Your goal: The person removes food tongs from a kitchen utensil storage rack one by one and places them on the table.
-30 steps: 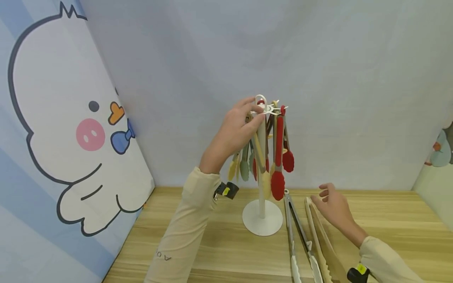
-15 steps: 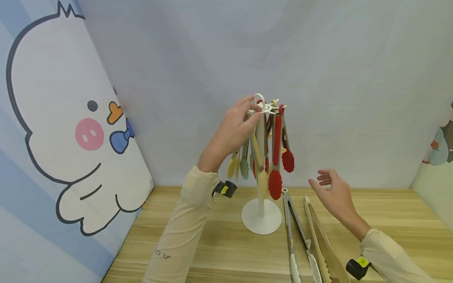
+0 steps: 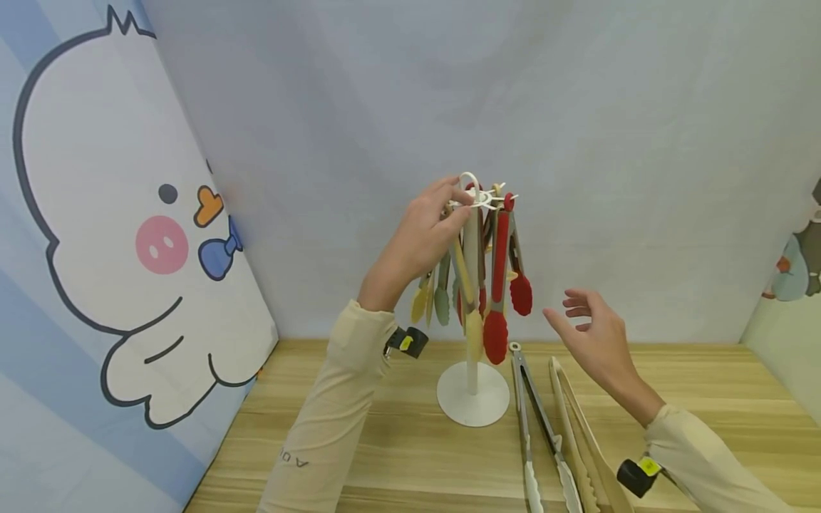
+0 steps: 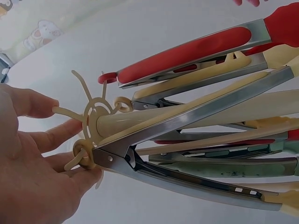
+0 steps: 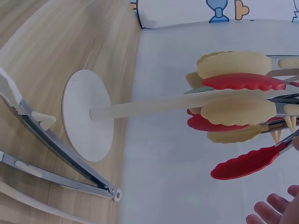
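Note:
A white rack with a hooked crown point(image 3: 484, 200) stands on a round base point(image 3: 465, 405). My left hand point(image 3: 417, 239) holds the crown, fingers and thumb at its hooks. In the left wrist view, pale yellow tongs point(image 4: 205, 103) hang by their ring from a hook between my fingers. Red tongs point(image 3: 502, 265) hang on the rack's right side, with more red, yellow and green tongs point(image 4: 233, 167) around the pole. My right hand point(image 3: 596, 340) is in the air right of the rack, fingers loosely bent and holding nothing; red tong tips point(image 5: 247, 162) are nearest to it.
On the wooden table point(image 3: 385, 463), right of the base, lie silver tongs with white tips point(image 3: 541, 413) and beige tongs point(image 3: 574, 427). A pale backdrop point(image 3: 616, 142) rises behind the table. A panel with a cartoon figure point(image 3: 102, 185) stands at the left.
My right hand has risen from beside the beige tongs on the table and moved left, closer to the hanging red tongs. The left hand stays at the crown.

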`<control>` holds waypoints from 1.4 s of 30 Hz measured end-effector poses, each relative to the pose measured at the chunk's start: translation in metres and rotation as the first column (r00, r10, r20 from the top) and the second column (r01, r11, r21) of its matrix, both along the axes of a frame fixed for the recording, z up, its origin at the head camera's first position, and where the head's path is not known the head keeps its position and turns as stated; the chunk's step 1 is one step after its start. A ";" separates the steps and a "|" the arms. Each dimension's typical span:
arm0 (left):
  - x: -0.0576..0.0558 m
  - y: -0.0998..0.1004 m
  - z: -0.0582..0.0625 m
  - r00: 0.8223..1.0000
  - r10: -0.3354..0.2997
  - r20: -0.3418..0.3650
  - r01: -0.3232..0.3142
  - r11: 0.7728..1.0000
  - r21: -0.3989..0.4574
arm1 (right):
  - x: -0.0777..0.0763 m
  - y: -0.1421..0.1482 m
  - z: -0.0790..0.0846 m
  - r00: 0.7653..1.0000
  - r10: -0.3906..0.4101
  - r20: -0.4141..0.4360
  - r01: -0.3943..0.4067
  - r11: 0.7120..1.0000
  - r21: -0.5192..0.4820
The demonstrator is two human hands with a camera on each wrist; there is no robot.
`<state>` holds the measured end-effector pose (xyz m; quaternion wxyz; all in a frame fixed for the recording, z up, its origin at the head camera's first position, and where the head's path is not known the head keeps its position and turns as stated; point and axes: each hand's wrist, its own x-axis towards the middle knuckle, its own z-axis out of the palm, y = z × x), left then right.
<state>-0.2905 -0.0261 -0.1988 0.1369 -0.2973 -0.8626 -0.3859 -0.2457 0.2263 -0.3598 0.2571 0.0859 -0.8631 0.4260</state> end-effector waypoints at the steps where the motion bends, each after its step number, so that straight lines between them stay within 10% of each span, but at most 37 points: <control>1: 0.000 0.000 0.000 1.000 -0.001 -0.001 0.001 1.000 -0.001 | 0.000 -0.001 0.001 1.000 0.004 0.001 -0.004 1.000 -0.002; 42: 0.000 0.001 0.001 1.000 0.023 0.008 -0.023 1.000 0.011 | -0.019 -0.045 0.035 0.988 0.144 0.057 -0.146 0.988 0.048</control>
